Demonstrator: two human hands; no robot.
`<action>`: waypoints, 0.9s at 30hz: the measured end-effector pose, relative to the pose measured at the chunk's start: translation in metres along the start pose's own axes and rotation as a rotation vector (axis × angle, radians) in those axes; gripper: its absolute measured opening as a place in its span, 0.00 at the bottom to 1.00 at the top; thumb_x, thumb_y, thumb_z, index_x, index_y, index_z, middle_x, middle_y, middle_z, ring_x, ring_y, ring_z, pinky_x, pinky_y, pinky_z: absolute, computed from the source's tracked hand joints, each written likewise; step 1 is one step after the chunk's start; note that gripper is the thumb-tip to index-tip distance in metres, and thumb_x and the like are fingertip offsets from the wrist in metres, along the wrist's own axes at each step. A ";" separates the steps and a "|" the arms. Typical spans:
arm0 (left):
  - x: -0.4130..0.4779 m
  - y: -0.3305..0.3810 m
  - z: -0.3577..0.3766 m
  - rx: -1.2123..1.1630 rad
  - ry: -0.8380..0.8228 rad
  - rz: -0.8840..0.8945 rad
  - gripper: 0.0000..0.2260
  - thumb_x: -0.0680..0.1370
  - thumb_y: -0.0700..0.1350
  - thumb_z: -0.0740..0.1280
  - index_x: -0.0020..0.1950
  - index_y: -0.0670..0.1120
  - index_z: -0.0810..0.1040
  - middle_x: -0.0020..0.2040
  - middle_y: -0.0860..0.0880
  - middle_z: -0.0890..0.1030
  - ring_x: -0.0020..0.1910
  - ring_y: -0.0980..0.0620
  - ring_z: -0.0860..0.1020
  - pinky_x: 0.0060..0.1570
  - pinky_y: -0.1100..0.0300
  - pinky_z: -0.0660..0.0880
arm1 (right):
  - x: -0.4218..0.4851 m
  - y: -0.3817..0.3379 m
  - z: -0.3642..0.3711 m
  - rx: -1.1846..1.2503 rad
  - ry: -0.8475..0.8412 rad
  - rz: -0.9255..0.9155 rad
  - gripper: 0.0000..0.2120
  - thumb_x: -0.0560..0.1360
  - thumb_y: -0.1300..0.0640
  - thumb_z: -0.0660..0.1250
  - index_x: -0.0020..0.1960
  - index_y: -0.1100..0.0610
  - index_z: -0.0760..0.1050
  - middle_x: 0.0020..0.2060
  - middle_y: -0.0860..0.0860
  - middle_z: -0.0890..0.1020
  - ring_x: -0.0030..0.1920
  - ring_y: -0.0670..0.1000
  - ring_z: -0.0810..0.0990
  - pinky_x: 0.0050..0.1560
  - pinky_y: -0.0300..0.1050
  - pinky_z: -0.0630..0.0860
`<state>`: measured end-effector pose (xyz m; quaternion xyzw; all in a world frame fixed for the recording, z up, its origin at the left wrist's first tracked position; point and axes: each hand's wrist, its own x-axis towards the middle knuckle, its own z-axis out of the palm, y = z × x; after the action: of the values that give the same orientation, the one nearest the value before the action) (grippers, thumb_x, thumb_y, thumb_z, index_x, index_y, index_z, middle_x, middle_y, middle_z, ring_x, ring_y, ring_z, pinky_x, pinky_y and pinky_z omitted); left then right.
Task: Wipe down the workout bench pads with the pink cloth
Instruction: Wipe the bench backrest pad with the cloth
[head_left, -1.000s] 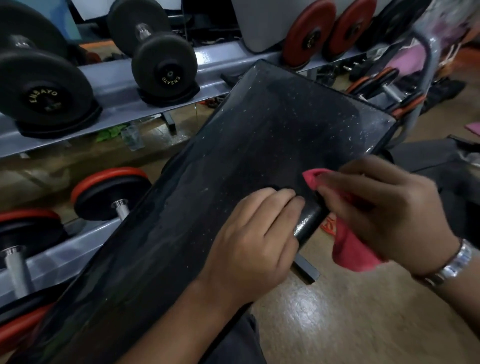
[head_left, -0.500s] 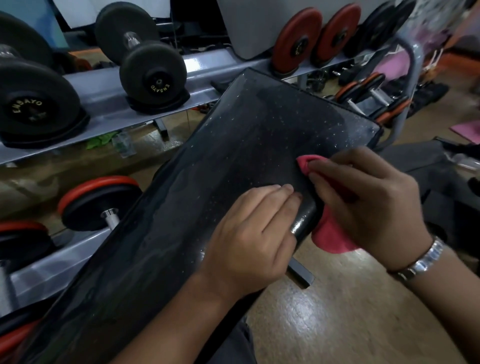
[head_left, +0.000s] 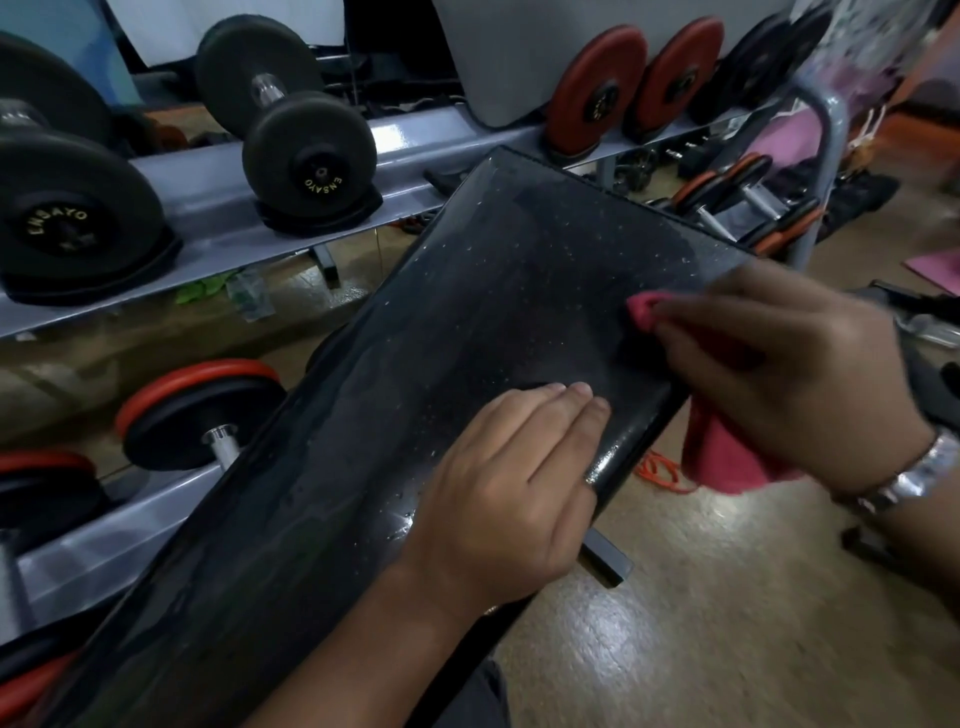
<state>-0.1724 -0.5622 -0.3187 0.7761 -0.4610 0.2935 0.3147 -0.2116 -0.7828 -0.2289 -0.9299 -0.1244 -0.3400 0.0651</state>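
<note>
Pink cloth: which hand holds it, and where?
The right hand grips the pink cloth at its bunched upper end; the left hand rests flat on the pad.

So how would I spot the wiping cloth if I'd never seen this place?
Find the big black bench pad slanting across the middle. At its right edge the right hand grips the pink cloth, one corner on the pad, the rest hanging over the side. The left hand beside it lies flat and holds nothing.

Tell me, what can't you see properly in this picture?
Head view:
The pink cloth: middle hidden inside the right hand.
The bench pad: near end cut off at the bottom-left corner; a patch covered by the left hand.
The weight plates: markings blurred, unreadable.
</note>
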 end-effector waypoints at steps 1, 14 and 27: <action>0.000 -0.001 0.001 -0.001 0.005 0.000 0.19 0.80 0.37 0.56 0.64 0.34 0.82 0.60 0.40 0.85 0.61 0.43 0.82 0.64 0.50 0.77 | 0.007 0.005 -0.002 -0.027 0.034 0.043 0.13 0.81 0.48 0.65 0.57 0.54 0.83 0.47 0.53 0.82 0.41 0.54 0.81 0.34 0.56 0.79; -0.002 -0.003 0.003 0.001 0.031 0.011 0.18 0.76 0.34 0.61 0.63 0.34 0.83 0.60 0.40 0.85 0.60 0.43 0.82 0.64 0.50 0.77 | 0.007 0.005 0.003 0.030 0.032 0.075 0.13 0.81 0.49 0.65 0.58 0.54 0.83 0.49 0.52 0.81 0.44 0.52 0.80 0.40 0.56 0.80; -0.003 -0.003 0.005 -0.011 0.028 0.010 0.18 0.79 0.35 0.59 0.64 0.35 0.82 0.60 0.40 0.85 0.60 0.43 0.82 0.63 0.50 0.78 | 0.022 0.018 -0.010 0.042 -0.035 0.082 0.13 0.79 0.49 0.67 0.56 0.55 0.84 0.46 0.52 0.82 0.43 0.53 0.80 0.41 0.57 0.79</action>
<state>-0.1697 -0.5632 -0.3253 0.7679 -0.4620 0.3034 0.3238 -0.1969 -0.7977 -0.2079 -0.9385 -0.0943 -0.3180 0.0962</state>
